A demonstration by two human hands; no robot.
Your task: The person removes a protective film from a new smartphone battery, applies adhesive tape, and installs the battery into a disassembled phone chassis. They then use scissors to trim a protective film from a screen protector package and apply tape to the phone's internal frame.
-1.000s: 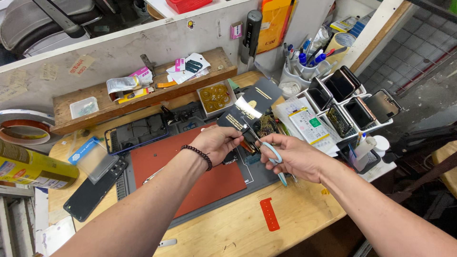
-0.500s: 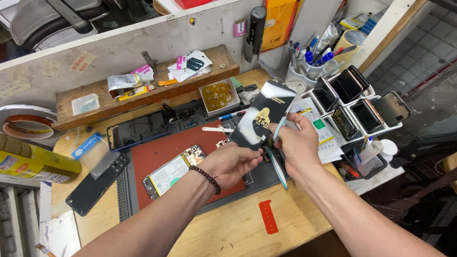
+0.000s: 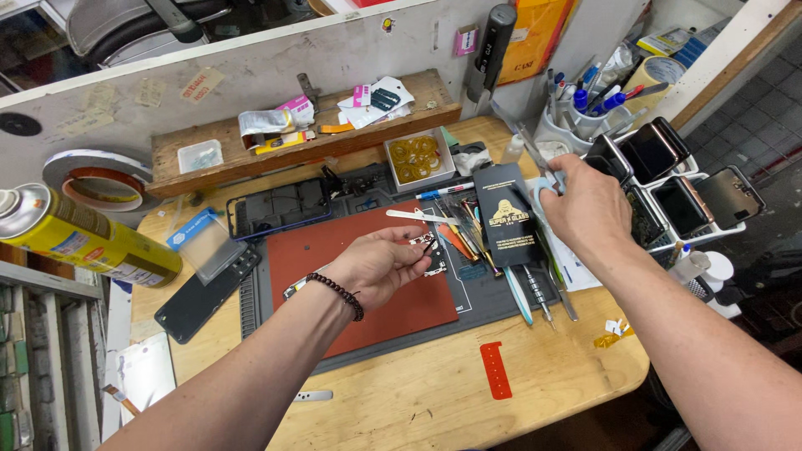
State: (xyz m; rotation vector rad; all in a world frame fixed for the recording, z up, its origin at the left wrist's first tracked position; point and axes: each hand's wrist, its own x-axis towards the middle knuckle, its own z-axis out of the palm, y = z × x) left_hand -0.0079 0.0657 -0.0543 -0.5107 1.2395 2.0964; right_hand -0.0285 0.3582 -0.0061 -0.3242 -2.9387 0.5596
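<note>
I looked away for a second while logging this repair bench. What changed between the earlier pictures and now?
The right hand moved up and right, from beside the left over the red mat to the black packet, and now grips a light-blue handled tool. The left hand slid left on the mat and holds small metal parts. The yellow spray can, tape roll and phone rack stayed put.

black flat package [image 3: 506, 213] – upright at mat's right | yellow spray can [image 3: 79, 236] – lying far left
</note>
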